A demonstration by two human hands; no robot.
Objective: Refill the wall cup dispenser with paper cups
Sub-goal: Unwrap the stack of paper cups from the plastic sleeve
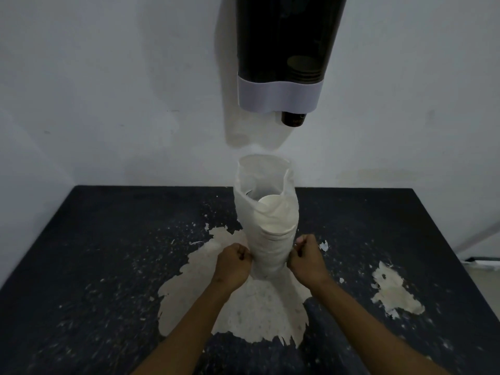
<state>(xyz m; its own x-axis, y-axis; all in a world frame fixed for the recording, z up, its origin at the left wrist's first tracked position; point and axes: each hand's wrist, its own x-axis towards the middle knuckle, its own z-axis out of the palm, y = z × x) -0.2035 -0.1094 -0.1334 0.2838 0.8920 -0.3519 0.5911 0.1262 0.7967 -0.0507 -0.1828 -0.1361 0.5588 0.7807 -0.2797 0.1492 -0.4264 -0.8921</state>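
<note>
Black worktop (pixel 108 253), its coating peeling, carries the sleeved paper cups (pixel 273 226) upright below the wall dispenser (pixel 284 50). Left hand (pixel 235 263) and right hand (pixel 305 258) pinch the plastic sleeve (pixel 259 177); loading seemingly hasn't begun.

A dark, near-black desk (pixel 108 266) fills the lower half of the view, its far edge pushed against a plain pale wall (pixel 108 77). The desk's coating is badly worn: a large, ragged pale patch (pixel 243 315) lies at its middle, where the dark layer has peeled away, and a smaller pale patch (pixel 393 290) sits well apart toward the right side. Fine white flecks (pixel 176 228) are scattered over the dark surface around the large patch. At the far right edge, beyond the desk, a thin pale rod (pixel 479 236) slants down along the wall.
</note>
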